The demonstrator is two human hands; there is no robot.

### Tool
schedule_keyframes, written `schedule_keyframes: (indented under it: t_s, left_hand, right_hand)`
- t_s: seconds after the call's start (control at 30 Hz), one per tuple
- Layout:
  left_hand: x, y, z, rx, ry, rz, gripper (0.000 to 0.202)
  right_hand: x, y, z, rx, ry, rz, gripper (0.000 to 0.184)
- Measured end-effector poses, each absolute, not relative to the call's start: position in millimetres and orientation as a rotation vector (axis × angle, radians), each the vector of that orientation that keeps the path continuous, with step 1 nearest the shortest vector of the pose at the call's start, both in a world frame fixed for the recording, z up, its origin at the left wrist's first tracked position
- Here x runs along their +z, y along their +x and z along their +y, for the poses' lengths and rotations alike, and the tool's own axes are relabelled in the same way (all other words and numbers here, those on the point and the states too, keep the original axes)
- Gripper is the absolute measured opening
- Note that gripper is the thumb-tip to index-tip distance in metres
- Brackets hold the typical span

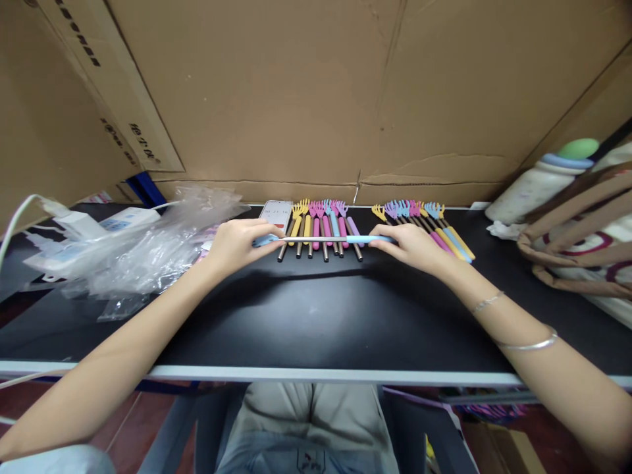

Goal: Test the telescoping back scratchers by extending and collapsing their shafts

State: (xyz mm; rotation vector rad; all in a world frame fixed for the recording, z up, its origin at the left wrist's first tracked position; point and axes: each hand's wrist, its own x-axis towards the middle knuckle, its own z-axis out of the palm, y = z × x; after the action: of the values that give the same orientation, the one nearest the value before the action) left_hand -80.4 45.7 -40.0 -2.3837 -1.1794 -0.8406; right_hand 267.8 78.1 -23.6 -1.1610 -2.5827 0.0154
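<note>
A back scratcher (320, 239) with a metal rod and a light blue handle lies level between my two hands, above the black table (316, 322). My left hand (239, 242) is closed around its blue head end, so the claw is mostly hidden. On the other end, my right hand (415, 247) grips the handle. Behind the rod rests a row of several back scratchers (316, 224) in yellow, pink, blue and purple, claws pointing away from me. A second group of back scratchers (447, 234) lies beyond my right hand.
Clear plastic bags (143, 253) and a white power strip (74, 247) lie at the left. A phone (275, 212) showing digits leans at the back. At the right are a white bottle (536, 187) and a bag with brown handles (582, 230). Cardboard (296, 92) walls the back.
</note>
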Motion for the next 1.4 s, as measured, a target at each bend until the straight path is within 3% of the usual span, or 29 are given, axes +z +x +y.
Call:
schedule_keyframes:
  t_s: [0.6, 0.97, 1.4]
  left_hand:
    - [-41.8, -75.8, 46.2, -0.843, -2.623, -1.343, 0.026]
    - [-38.0, -72.3, 44.2, -0.83, -2.747, -1.448, 0.029]
    - [-38.0, -70.3, 42.3, -0.739, -2.702, -1.44, 0.026]
  right_hand:
    - [-36.3, 263.9, 74.1, -0.463, -1.101, -2.597, 0.034]
    - [-29.2, 260.7, 67.6, -0.479, -1.058, -2.565, 0.041]
    - [-33.0, 260.9, 70.0, -0.503, -1.065, -2.602, 0.034]
